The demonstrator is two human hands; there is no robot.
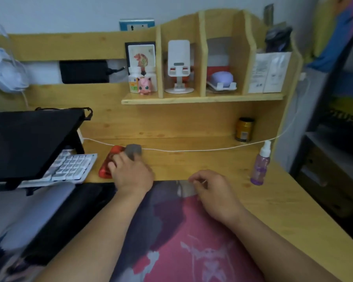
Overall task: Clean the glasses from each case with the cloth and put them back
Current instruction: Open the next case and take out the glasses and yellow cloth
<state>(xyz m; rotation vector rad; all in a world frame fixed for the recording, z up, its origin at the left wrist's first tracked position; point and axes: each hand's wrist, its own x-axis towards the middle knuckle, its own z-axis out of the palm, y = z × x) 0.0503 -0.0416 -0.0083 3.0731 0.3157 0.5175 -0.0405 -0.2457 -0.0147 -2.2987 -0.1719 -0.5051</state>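
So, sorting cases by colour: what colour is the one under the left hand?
Red case, clearest in the head view.

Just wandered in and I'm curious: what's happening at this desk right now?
A person sits at a wooden desk. Their left hand rests on a red case and a grey object near the keyboard; the blur hides whether it grips them. Their right hand rests loosely curled at the edge of the pink mat. No glasses are visible yet. A purple spray bottle stands to the right.
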